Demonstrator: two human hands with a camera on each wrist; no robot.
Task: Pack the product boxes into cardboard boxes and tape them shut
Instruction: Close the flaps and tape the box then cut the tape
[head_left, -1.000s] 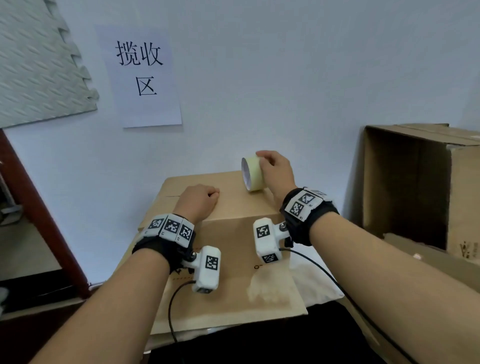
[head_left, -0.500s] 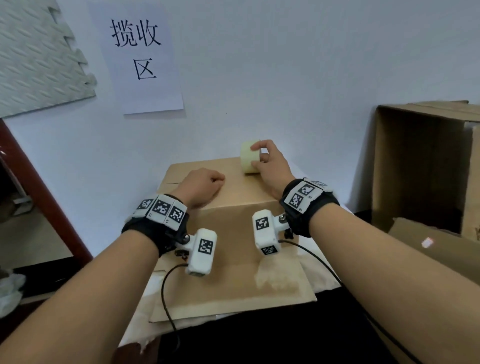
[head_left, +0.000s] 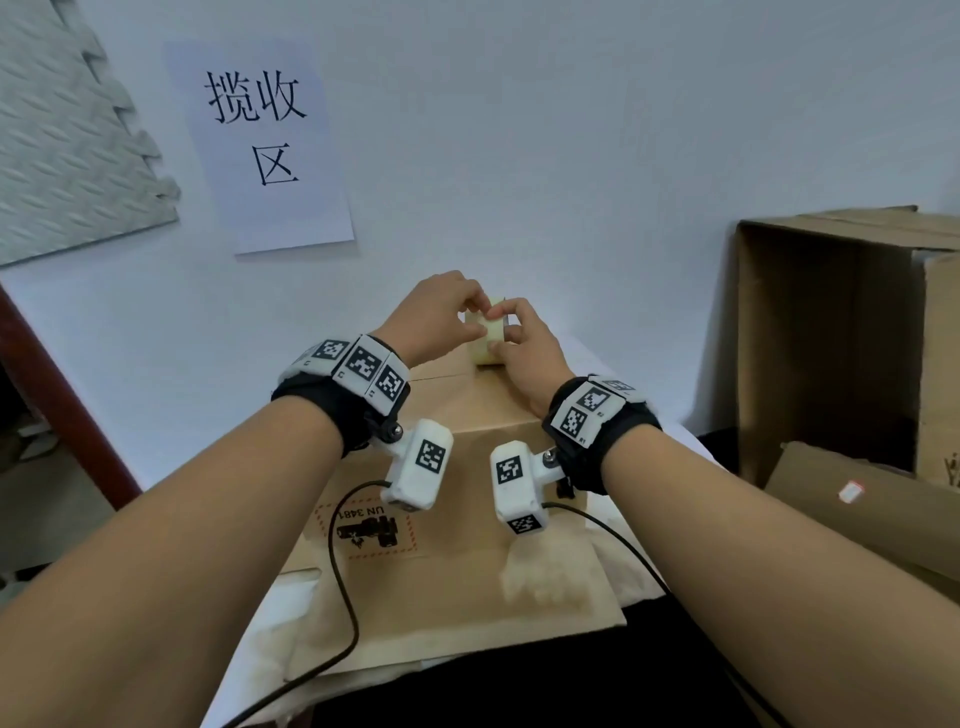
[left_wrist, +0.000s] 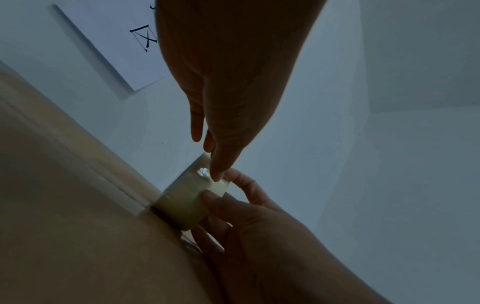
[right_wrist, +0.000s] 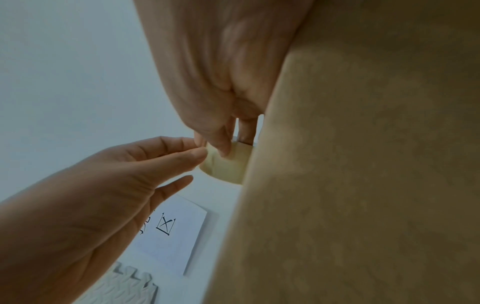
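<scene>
A roll of pale yellow tape (head_left: 488, 345) stands on edge at the far rim of the closed cardboard box (head_left: 467, 410), close to the wall. My right hand (head_left: 501, 328) grips the roll from the right, thumb on its outer face and fingers over its side; the right wrist view shows this hold on the tape roll (right_wrist: 226, 166). My left hand (head_left: 475, 319) reaches in from the left. Its thumb and forefinger pinch at the roll's outer layer near the top, as seen on the tape roll (left_wrist: 187, 197) in the left wrist view. I cannot make out a loose tape end.
The box's front face carries a UN 3481 battery label (head_left: 371, 530). A large open cardboard box (head_left: 810, 353) stands at the right, with flat cardboard (head_left: 857, 499) leaning before it. On the wall hang a paper sign (head_left: 265, 140) and a grey foam mat (head_left: 67, 140).
My left hand left the box top, where it lay as a fist, and came up to the tape roll. The right hand set the roll down at the box's far edge.
</scene>
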